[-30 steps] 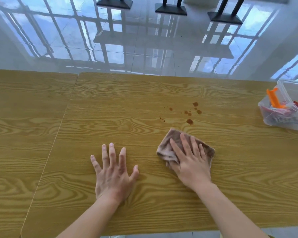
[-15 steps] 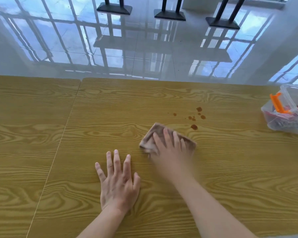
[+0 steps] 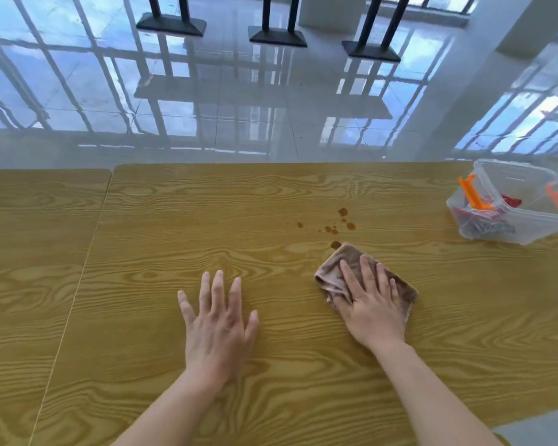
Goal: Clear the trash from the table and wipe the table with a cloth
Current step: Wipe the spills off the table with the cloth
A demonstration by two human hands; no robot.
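A folded brown cloth (image 3: 342,265) lies on the wood-grain table (image 3: 181,220), right of centre. My right hand (image 3: 372,304) presses flat on it with straight fingers. The cloth's far corner touches the nearest of several brown stain spots (image 3: 342,220). My left hand (image 3: 218,323) rests flat on the bare table, fingers spread, left of the cloth.
A clear plastic box (image 3: 529,226) with orange clips holds wrappers at the table's right edge. A seam (image 3: 87,259) divides this table from another on the left. Beyond the far edge is glossy floor with black table bases (image 3: 277,37).
My right hand slid the cloth left and then back to the right, up to the nearest stain spot. My left hand stayed flat in place.
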